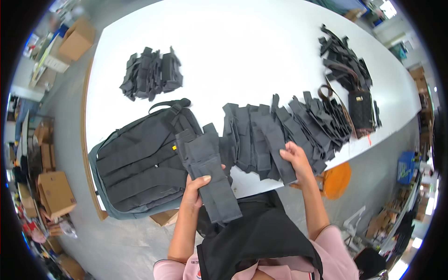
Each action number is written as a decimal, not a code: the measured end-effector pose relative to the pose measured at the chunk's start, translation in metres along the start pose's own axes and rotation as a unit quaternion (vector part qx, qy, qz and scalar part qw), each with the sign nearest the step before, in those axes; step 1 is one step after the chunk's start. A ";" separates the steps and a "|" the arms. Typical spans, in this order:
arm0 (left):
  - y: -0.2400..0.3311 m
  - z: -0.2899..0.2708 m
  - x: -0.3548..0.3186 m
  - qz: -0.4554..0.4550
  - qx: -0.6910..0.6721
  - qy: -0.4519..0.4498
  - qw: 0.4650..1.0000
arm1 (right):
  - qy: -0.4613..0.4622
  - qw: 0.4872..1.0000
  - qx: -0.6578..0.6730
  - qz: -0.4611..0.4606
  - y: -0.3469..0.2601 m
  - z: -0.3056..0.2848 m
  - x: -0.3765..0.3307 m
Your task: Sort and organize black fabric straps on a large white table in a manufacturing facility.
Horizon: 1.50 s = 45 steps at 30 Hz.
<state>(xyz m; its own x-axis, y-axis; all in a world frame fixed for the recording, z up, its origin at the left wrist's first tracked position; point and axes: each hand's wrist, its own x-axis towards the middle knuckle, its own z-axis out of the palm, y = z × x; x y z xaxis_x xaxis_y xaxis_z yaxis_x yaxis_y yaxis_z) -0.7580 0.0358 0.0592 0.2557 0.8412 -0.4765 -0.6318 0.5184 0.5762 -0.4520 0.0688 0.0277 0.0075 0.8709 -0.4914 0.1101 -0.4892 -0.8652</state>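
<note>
Nearest the lower edge of the frame, the person's dark apron point(261, 233) hangs over a pink top, both forearms rising from it toward the white table point(233, 42).

Just left of centre, the left hand point(195, 189) is closed around a long dark grey fabric piece point(207, 175), thumb across its front and fingers hidden behind; the piece stands roughly upright, its lower end hanging down over the apron and its notched upper end overlapping the backpack. It looks flat, stitched in panels, slightly creased.

Right of centre, the right hand point(296, 158) pinches the near end of one strip in a row of similar fabric pieces point(284, 130), fingers curled over its edge. The row fans out along the table's near edge toward the right, pieces overlapping like shingles.

At the left, a dark grey backpack point(140, 163) lies flat on the table, zipped shut, its contents unseen, its carry handle pointing up the frame and its lower corner overhanging the table edge.

Farther up and left sits a separate heap of small dark pieces point(151, 74). In the upper right lies another pile of dark straps point(343, 58), with a small dark bag with brown straps point(360, 109) just below it.

Cardboard boxes point(56, 193) stand on the floor at far left
</note>
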 end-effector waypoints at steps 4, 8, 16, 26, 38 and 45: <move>0.008 -0.002 0.011 -0.020 0.031 0.091 0.995 | -0.161 0.965 0.205 -0.034 -0.032 0.059 -0.011; 0.043 -0.006 0.042 -0.016 0.086 0.134 0.987 | -0.237 0.948 0.209 -0.025 -0.050 0.124 0.014; 0.236 -0.054 0.115 0.034 0.312 0.175 0.933 | -0.188 0.946 0.257 -0.063 -0.144 0.268 0.126; 0.260 -0.179 0.256 0.015 0.773 0.268 0.575 | -0.131 0.991 -0.007 -0.012 -0.132 0.328 0.263; 0.149 -0.033 0.158 0.339 0.699 0.046 0.628 | 0.010 0.972 -0.206 -0.115 -0.017 0.132 0.093; 0.006 -0.004 0.094 0.160 0.624 0.078 0.761 | 0.059 0.924 -0.340 -0.165 0.017 0.159 0.076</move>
<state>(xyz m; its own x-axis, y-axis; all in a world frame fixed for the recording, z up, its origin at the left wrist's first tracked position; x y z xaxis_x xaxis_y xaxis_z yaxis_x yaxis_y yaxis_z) -0.7411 0.1173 0.0155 0.0829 0.9771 -0.1961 0.5693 0.1150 0.8141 -0.6076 0.1190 -0.0399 -0.0340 0.9861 -0.1626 0.7249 -0.0877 -0.6832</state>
